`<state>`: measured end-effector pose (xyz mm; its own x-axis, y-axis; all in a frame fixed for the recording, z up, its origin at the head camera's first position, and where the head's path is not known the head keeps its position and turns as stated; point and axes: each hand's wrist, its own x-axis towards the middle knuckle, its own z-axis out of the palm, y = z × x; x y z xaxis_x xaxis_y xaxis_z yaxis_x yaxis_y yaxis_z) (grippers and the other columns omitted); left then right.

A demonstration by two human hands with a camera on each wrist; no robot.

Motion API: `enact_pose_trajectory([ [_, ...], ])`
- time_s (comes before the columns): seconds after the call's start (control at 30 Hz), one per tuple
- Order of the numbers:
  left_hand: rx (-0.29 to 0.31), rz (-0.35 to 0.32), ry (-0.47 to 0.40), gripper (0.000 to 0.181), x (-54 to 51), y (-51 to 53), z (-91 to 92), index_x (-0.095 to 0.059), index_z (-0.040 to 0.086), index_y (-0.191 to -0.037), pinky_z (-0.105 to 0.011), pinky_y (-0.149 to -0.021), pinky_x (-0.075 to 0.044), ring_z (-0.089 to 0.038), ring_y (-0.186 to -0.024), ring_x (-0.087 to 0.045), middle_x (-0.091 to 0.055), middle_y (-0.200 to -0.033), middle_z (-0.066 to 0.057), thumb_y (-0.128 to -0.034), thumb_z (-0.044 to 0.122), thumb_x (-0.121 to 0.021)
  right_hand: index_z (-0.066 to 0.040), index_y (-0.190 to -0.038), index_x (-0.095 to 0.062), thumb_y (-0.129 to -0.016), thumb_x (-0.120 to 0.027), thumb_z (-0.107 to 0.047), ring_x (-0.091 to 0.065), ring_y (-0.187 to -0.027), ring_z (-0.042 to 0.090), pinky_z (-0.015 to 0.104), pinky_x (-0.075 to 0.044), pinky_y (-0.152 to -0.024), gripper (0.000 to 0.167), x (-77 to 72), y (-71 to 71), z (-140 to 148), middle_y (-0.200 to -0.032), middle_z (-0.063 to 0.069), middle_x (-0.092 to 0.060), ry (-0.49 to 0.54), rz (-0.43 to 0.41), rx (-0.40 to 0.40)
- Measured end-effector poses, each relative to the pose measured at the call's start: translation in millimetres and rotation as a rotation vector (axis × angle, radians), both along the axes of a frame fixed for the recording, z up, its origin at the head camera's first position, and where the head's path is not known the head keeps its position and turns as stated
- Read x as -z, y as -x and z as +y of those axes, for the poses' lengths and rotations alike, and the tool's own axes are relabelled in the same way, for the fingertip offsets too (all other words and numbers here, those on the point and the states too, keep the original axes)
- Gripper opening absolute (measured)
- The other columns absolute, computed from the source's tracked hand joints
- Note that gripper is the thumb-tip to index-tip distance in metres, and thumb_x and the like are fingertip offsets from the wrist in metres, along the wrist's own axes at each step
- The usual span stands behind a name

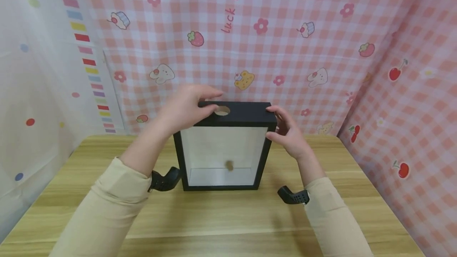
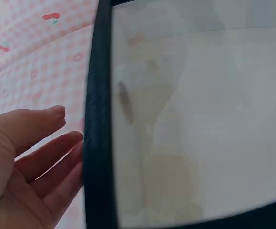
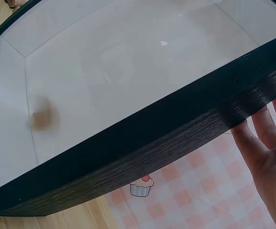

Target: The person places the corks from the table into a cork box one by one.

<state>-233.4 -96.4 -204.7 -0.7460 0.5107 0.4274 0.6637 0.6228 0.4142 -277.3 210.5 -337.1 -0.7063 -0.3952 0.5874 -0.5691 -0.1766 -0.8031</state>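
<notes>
A black box frame point(image 1: 248, 115) with a clear front and white inside stands upright on the table. Its top edge has a round hole point(image 1: 223, 110). Beside that hole is my left hand point(image 1: 185, 108), thumb and fingers apart, holding nothing. My right hand point(image 1: 290, 134) grips the frame's upper right corner between thumb and fingers. Inside the frame, low down, shows a small brown blurred object point(image 1: 229, 165), too blurred to name; the right wrist view shows the brown object point(image 3: 41, 118) as well. In the left wrist view, the left fingers point(image 2: 52, 157) lie beside the frame's black edge point(image 2: 99, 119).
A wood-grain table point(image 1: 221, 221) carries the frame. Behind it hangs a pink checked curtain point(image 1: 221, 62), with a white dotted sheet point(image 1: 39, 74) at the left and more checked cloth point(image 1: 403, 130) at the right. Black camera mounts point(image 1: 166, 179) sit on both wrists.
</notes>
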Motion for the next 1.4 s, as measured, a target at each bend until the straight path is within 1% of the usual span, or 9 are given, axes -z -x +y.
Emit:
enact_pose_trajectory([
  [0.17, -0.08, 0.045, -0.052, 0.034, -4.9, -9.8, -28.8, -0.068, 0.007, -0.128, -0.046, -0.095, -0.051, -0.027, -0.112, -0.063, -0.067, -0.124, -0.011, -0.0944, 0.012, -0.069, -0.024, -0.136, -0.053, -0.088, -0.067, 0.007, -0.055, -0.11, 0.018, 0.029, -0.053, -0.084, 0.06, 0.4, -1.0, -0.5, -0.129, 0.003, -0.057, 0.006, -0.005, -0.015],
  [0.3, -0.146, 0.008, -0.129, 0.035, -5.1, -16.2, -55.3, -0.067, 0.007, -0.13, -0.048, -0.091, -0.052, -0.028, -0.113, -0.061, -0.066, -0.126, -0.011, -0.0955, 0.014, -0.068, -0.025, -0.136, -0.053, -0.087, -0.066, 0.008, -0.055, -0.11, 0.018, 0.028, -0.053, -0.084, 0.061, -0.3, -2.5, -0.2, -0.129, 0.002, -0.058, 0.004, -0.01, -0.004],
  [0.4, -0.204, -0.019, -0.183, 0.036, -2.2, -19.8, -75.6, -0.067, 0.01, -0.131, -0.035, -0.077, -0.057, -0.026, -0.11, -0.063, -0.068, -0.124, -0.009, -0.0952, 0.016, -0.069, -0.025, -0.136, -0.053, -0.087, -0.065, 0.01, -0.055, -0.11, 0.018, 0.028, -0.052, -0.084, 0.062, -0.5, -2.4, -0.4, -0.13, 0.002, -0.057, -0.002, -0.012, 0.001],
  [0.53, -0.242, -0.028, -0.244, 0.038, 4.9, -21.8, -102.4, -0.066, 0.013, -0.132, -0.015, -0.067, -0.053, -0.012, -0.101, -0.066, -0.069, -0.12, -0.009, -0.0943, 0.018, -0.07, -0.024, -0.136, -0.053, -0.086, -0.064, 0.011, -0.055, -0.111, 0.018, 0.028, -0.052, -0.085, 0.062, -0.9, -1.8, -0.4, -0.131, 0.003, -0.057, -0.009, -0.011, 0.005],
  [0.67, -0.263, -0.049, -0.292, 0.04, 15.9, -20.9, -127.8, -0.065, 0.011, -0.134, -0.009, -0.075, -0.049, 0.006, -0.094, -0.062, -0.069, -0.119, -0.013, -0.0941, 0.017, -0.07, -0.024, -0.136, -0.053, -0.087, -0.064, 0.011, -0.054, -0.111, 0.018, 0.028, -0.052, -0.085, 0.062, -0.9, -1.6, -0.1, -0.131, 0.003, -0.056, -0.009, -0.01, 0.004],
  [0.8, -0.308, -0.09, -0.282, 0.042, 32.9, -18.0, -150.8, -0.062, 0.01, -0.136, -0.008, -0.072, -0.047, 0.013, -0.092, -0.059, -0.068, -0.121, -0.015, -0.0955, 0.019, -0.069, -0.024, -0.137, -0.053, -0.087, -0.063, 0.012, -0.055, -0.111, 0.018, 0.028, -0.052, -0.085, 0.062, -0.5, -0.9, 0.2, -0.131, 0.003, -0.056, -0.005, -0.008, -0.003],
  [0.97, -0.297, -0.115, -0.207, 0.044, 62.4, -11.4, -174.6, -0.058, 0.003, -0.138, -0.006, -0.071, -0.046, 0.016, -0.088, -0.056, -0.066, -0.121, -0.021, -0.0972, 0.018, -0.066, -0.024, -0.137, -0.053, -0.087, -0.065, 0.01, -0.054, -0.112, 0.018, 0.028, -0.052, -0.085, 0.061, -0.1, -0.8, 0.3, -0.132, 0.002, -0.056, 0.001, -0.001, -0.008],
  [1.23, -0.313, -0.174, -0.121, 0.046, 111.9, 1.3, -203.5, -0.055, -0.004, -0.138, -0.009, -0.071, -0.046, -0.021, -0.095, -0.066, -0.066, -0.117, -0.024, -0.0986, 0.019, -0.064, -0.022, -0.137, -0.052, -0.087, -0.065, 0.01, -0.054, -0.112, 0.018, 0.028, -0.052, -0.085, 0.061, 0.5, 0.3, 0.4, -0.131, 0.003, -0.056, 0.007, 0.007, -0.022],
  [1.4, -0.314, -0.209, -0.107, 0.048, 141.1, 5.7, -216.8, -0.054, -0.007, -0.137, -0.012, -0.072, -0.048, -0.022, -0.097, -0.065, -0.065, -0.119, -0.026, -0.0983, 0.018, -0.065, -0.022, -0.137, -0.052, -0.088, -0.067, 0.006, -0.054, -0.112, 0.019, 0.029, -0.052, -0.085, 0.059, 1.0, 1.4, 0.3, -0.131, 0.004, -0.056, 0.011, 0.007, -0.03],
])
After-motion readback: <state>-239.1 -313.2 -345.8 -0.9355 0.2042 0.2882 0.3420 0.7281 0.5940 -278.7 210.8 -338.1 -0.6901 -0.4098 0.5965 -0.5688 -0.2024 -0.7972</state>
